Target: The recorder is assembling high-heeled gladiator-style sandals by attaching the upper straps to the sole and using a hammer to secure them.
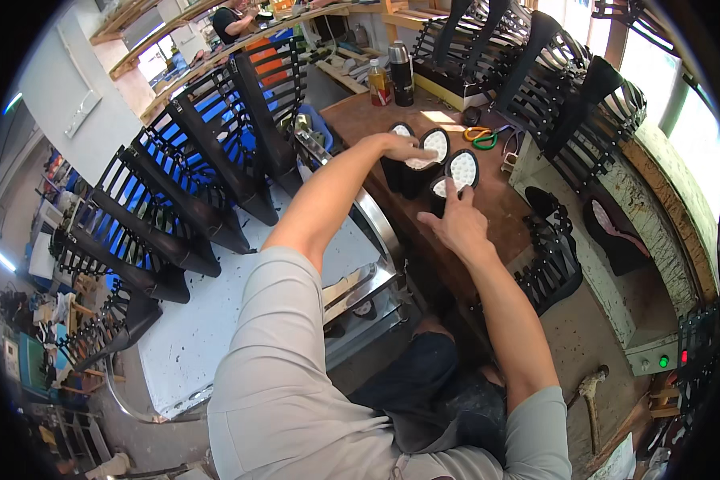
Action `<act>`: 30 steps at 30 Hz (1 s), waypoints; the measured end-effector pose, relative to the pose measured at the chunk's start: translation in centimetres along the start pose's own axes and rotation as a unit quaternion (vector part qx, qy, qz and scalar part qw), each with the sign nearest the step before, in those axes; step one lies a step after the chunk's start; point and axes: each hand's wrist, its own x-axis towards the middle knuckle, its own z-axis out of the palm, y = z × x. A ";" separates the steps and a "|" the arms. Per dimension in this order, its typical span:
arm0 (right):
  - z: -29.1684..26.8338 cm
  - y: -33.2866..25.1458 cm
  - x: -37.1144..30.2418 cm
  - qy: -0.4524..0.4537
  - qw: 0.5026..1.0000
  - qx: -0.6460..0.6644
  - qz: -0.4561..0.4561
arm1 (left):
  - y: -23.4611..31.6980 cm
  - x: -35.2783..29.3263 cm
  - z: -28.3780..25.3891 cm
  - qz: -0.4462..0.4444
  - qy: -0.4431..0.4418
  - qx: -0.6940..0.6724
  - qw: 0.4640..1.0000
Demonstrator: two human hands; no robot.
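Wooden workbench [496, 212], upright black shoe forms [436, 164], left hand [404, 148] fingers resting atop, right hand [460, 224] fingers spread touching.

left hand [404, 149] fingers: hide sole [418, 162] edge | far worker [234, 19]: blurred

Brown workbench [504, 210], bright windows [700, 144] at right, white wall [64, 88] at left

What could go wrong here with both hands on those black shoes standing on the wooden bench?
The left hand and right hand touch a tight cluster of upright black shoes, so nudging one could topple its neighbours. The scissors lie open just behind them, where a reaching hand might catch the blades. The bottle and dark flask at the bench's far edge could be knocked over by a wide arm movement.
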 end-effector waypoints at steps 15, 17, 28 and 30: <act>-8.7 5.6 -10.2 0.245 0.943 0.226 -0.007 | -2.1 8.3 1.8 -0.043 -0.012 0.058 0.997; -11.3 7.1 -17.7 0.303 0.915 0.267 0.014 | -1.5 7.3 1.7 -0.034 0.027 0.009 0.999; -24.5 18.1 -47.9 0.303 0.823 -0.057 0.477 | 5.4 -18.0 -6.8 0.111 0.049 -0.432 0.894; -23.8 24.7 -51.1 0.345 0.786 -0.085 0.506 | 11.0 -23.0 -5.9 0.224 0.048 -0.300 0.926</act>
